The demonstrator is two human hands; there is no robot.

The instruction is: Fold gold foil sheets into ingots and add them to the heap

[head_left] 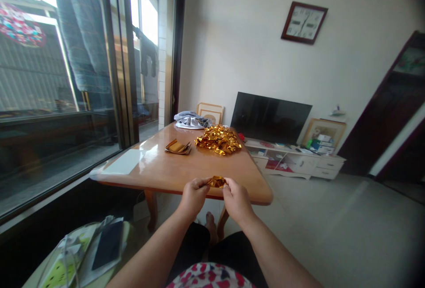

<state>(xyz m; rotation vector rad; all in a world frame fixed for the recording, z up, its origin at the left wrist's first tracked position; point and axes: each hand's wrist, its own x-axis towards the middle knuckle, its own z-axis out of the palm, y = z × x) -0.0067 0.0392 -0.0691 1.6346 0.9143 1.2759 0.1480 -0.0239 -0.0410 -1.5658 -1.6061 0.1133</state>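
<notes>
Fingers of the left hand (pixel 195 196) and right hand (pixel 237 196) pinch opposite ends of 1 folded gold-foil piece (pixel 218 182) at the near edge of the wooden table (pixel 156 168), apparently to steady it. Beyond, 1 gold-foil heap (pixel 219 140) and 1 sheet stack (pixel 178 147) lie near each other, presumably for easy reach; the open compartments of the white TV cabinet (pixel 324 173) hold unidentifiable items.

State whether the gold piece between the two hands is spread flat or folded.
Folded: the gold piece, held between the left hand and right hand, shows creased, faceted surfaces, not one flat sheet.

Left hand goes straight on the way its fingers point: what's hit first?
The left hand would first press the gold foil piece it pinches, then probably the right hand; depth unclear.
</notes>
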